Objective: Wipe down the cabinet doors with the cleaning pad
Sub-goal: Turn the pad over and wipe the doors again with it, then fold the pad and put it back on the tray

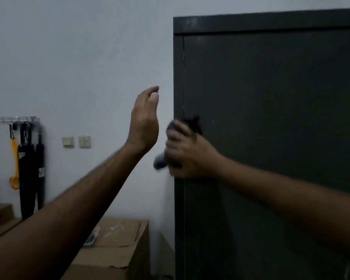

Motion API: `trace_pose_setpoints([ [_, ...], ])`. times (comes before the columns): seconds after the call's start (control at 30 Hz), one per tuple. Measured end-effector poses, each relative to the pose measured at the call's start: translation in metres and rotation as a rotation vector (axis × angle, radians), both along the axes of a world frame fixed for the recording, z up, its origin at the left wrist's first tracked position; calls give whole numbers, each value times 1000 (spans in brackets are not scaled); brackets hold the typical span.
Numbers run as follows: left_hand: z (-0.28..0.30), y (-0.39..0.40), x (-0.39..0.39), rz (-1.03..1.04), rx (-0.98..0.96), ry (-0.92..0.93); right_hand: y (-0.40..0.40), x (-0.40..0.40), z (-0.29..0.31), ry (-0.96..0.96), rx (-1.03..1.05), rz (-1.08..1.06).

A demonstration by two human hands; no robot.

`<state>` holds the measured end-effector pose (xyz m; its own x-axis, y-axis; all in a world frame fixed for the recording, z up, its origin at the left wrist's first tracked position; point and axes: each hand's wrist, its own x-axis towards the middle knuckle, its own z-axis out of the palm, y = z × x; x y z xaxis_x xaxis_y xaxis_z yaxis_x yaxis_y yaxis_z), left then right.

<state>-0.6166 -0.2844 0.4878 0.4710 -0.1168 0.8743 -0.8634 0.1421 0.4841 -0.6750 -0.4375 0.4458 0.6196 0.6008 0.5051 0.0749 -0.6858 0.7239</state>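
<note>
1. Both forearms were seen nearest the lens; the left hand was raised beside the cabinet, fingers loosely curved, nothing held, nothing touched.
2. At the left edge of the cabinet door, the cleaning pad was gripped in the right hand, blurred by motion.
3. For a thorough wipe, the pad would best be kept flat, pressure held even, and overlapping strokes carried along the edge strip.

dim, bluish cast | right hand motion-blurred | grainy; possibly slight wide-angle bending at edges
</note>
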Motion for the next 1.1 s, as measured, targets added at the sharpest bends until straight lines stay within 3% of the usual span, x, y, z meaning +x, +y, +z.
trace_pose_setpoints([
  [0.07,-14,-3,-6,-11,78,11,-2,-12,-87,217,-40,-35],
  [0.17,-55,-11,-17,-44,181,-4,0,-17,-187,368,-113,-23],
  [0.3,-107,-4,-18,-59,256,25,18,-18,-235,653,29,118],
  [0.37,-125,11,-11,-33,324,7,29,-16,-237,709,166,98],
  [0.47,-150,42,10,-22,412,-31,47,-10,-231,606,336,96],
  [0.57,-176,80,39,-79,478,50,70,1,-215,540,640,118],
  [0.77,-214,157,101,-388,794,309,123,50,-182,432,1529,187],
  [0.83,-221,179,118,-432,800,400,141,72,-172,438,1810,181],
  [0.93,-227,206,141,-475,651,586,165,102,-167,806,2154,200],
  [1.0,-230,219,151,-512,522,736,182,113,-174,1096,2267,349],
  [1.1,-236,234,167,-458,406,878,201,127,-192,1084,2277,357],
])
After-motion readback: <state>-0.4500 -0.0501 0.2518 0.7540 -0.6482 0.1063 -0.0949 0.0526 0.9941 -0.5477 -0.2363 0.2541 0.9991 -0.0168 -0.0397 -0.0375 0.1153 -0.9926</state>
